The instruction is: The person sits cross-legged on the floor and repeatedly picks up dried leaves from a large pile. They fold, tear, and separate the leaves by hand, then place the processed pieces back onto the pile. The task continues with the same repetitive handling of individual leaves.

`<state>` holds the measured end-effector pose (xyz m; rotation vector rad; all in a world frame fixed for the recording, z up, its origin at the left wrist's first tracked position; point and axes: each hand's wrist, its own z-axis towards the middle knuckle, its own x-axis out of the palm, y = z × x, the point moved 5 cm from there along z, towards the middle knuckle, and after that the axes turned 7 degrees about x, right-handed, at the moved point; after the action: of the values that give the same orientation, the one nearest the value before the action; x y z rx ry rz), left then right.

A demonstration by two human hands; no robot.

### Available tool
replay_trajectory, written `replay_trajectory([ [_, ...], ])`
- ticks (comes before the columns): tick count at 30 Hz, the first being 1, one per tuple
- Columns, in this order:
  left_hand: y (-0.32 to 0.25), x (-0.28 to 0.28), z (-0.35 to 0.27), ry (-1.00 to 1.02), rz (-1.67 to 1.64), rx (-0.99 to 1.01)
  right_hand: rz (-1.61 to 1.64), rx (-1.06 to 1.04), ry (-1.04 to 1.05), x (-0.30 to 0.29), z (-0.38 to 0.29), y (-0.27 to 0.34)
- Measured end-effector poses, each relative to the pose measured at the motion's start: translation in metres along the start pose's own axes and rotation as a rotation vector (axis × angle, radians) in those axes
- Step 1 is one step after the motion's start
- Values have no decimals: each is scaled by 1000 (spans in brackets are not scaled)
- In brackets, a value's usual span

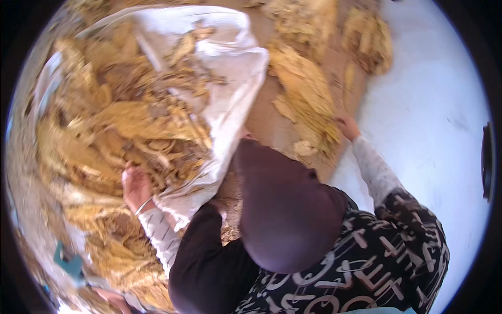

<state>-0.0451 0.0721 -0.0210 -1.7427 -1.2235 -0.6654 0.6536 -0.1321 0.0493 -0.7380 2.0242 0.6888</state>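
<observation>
Dried yellow-brown leaves [145,121], which look like tobacco leaves, are heaped on a white woven sack cloth [235,98] at the left. My left hand [136,184], with a bangle at the wrist, is at the near side of this heap; its fingertips are blurred against the leaves, so any grip is unclear. To the right, a long bundle of dried leaves [306,94] lies on brown ground. At that bundle's near right edge, my right hand [348,125] has its fingers bent around the leaf edge.
My bent knee [290,208] fills the lower middle. More leaf bundles [368,39] lie at the top right, beside a pale smooth surface [423,117]. Another leaf pile [125,251] sits at the lower left, near a teal object [68,261] and another person's arm [111,299].
</observation>
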Motion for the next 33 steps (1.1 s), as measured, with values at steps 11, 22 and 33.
replay_trajectory([
  [11,-15,0,-28,-326,449,270,-272,1,-15,-15,29,-2],
  [22,-17,-16,-14,-317,929,514,7,-700,521,132,-23,451],
  [33,-30,-4,-27,-389,801,670,757,-138,806,169,32,498],
])
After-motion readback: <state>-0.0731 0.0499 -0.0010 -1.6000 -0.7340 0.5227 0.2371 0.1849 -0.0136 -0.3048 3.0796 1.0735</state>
